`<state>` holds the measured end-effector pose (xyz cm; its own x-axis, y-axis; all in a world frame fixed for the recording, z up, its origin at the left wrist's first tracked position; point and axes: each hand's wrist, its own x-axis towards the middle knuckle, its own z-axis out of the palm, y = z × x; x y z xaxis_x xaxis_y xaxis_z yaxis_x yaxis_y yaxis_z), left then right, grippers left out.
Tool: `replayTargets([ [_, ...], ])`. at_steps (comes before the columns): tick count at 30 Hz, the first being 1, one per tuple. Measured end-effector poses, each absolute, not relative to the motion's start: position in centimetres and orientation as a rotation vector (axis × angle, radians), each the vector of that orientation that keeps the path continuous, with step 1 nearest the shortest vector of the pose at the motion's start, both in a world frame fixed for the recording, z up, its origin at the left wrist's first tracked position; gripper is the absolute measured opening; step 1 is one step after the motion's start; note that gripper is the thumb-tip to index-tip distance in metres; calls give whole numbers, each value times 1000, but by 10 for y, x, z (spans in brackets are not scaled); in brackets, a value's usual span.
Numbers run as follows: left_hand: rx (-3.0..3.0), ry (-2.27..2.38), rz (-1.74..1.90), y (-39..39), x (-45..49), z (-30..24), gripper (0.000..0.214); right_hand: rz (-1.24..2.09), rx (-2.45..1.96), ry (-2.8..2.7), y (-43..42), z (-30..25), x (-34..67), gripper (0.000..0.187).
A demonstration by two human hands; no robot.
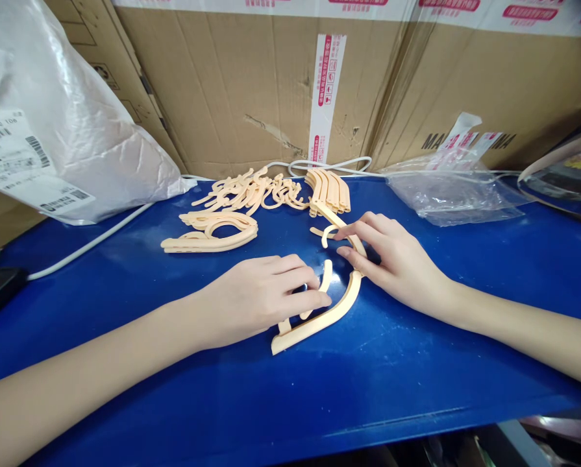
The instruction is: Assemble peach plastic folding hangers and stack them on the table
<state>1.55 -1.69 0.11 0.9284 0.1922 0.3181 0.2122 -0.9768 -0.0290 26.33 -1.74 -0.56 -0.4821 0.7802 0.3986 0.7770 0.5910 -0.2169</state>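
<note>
A cream plastic folding hanger point(341, 303) lies spread on the blue table in front of me, its curved arms bent at a joint. Thumb and fingers of my right hand point(395, 263) are closed around its upper arm, beside the small hook point(325, 237). My left hand point(271, 295) is over the lower arm, fingers curled by a short curved cream strip point(326, 277); part of that strip is hidden under the fingers, so their contact with it is unclear. Left of the hands sit stacked folded hangers point(212, 241).
Behind the hands lie a heap of loose cream hooks point(261, 191) and a row of curved hanger arms point(328, 189). Cardboard boxes point(251, 84) line the back. A plastic-wrapped parcel point(76, 130) leans left; a clear bag point(456, 191) and white cable point(95, 240) rest on the table point(417, 383).
</note>
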Motion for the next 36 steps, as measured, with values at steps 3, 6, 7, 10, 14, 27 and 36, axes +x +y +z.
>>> replayTargets([
  [3,-3003,-323,-498,-17,15,1,35,-64,-1246,-2378,-18,-6,263,21],
  [6,-2988,-344,-525,-17,13,0,36,-88,-1255,-2387,-18,-6,263,20],
  [7,-2987,-347,-545,-17,13,0,38,-93,-1255,-2391,-18,-6,263,20],
  [10,-3066,-322,-614,-17,11,0,39,-101,-1254,-2402,-18,-7,263,21],
  [14,-3192,-390,-619,-19,12,2,30,-108,-1263,-2416,-17,-7,264,21],
  [27,-3097,-561,-620,-18,14,-3,23,-141,-1324,-2464,-14,-9,265,23],
  [36,-3035,-622,-580,-19,13,-4,24,-136,-1287,-2479,-14,-9,264,23],
])
